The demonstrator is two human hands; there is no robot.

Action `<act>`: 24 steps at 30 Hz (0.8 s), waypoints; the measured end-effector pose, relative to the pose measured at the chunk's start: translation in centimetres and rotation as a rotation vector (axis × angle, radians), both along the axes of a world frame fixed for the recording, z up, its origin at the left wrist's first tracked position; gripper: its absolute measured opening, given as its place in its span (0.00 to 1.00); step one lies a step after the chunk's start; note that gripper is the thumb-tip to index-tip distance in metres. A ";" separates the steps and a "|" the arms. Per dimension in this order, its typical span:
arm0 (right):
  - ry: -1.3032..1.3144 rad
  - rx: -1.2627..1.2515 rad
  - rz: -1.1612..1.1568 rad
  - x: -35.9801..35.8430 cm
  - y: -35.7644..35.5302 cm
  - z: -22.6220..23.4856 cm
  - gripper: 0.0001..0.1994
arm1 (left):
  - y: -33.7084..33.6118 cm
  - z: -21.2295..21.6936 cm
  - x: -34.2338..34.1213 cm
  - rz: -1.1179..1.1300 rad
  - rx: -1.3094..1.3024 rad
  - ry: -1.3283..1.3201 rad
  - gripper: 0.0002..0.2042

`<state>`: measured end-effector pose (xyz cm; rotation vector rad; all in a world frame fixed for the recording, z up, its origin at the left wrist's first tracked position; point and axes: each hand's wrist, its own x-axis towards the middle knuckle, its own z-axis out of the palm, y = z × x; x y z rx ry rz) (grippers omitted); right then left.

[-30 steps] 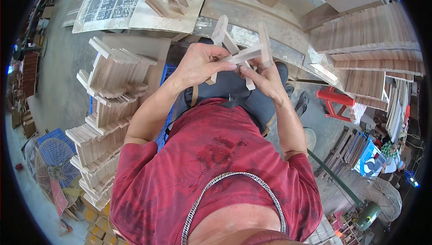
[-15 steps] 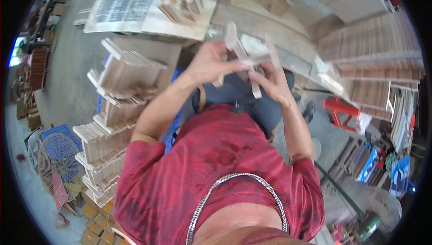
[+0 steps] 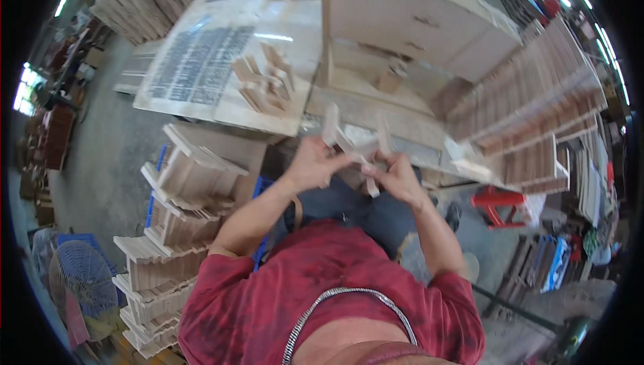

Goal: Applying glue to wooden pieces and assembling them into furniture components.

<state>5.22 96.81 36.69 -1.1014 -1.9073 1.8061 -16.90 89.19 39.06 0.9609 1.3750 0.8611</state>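
Above my lap I hold a small pale wooden frame [image 3: 366, 149] made of several joined slats, with two end pieces pointing up and away. My left hand [image 3: 314, 164] is closed round its left side, fingers partly hidden behind the wood. Its right side is gripped by my right hand [image 3: 397, 177], thumb on the near slat. Both thumbs come close together at the middle. Blur hides the joints. Farther off to the left, a similar cluster of wooden pieces [image 3: 270, 86] stands on the worktable [image 3: 305, 23].
Tall stacks of pale wooden pieces [image 3: 194, 177] rise at my left. Ahead is an open wooden box-like bench [image 3: 416, 23], with stacked brown boards [image 3: 530, 90] to its right. A red stool [image 3: 498, 205] is at right, a round fan [image 3: 84, 278] at lower left.
The view has tilted up, so hands and surroundings sit lower in the picture and more of the far bench shows. Both hands still hold the wooden frame.
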 end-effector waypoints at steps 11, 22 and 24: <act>0.093 0.227 0.059 -2.8 3.2 8.1 0.15 | -1.3 3.3 -3.6 0.010 1.304 1.120 0.14; 0.339 0.579 0.302 -21.2 12.8 9.8 0.12 | -1.2 -7.4 -14.5 0.955 0.489 0.916 0.40; 0.253 0.547 0.335 -24.0 14.5 8.8 0.13 | 1.6 -9.8 -16.1 0.965 0.496 0.931 0.39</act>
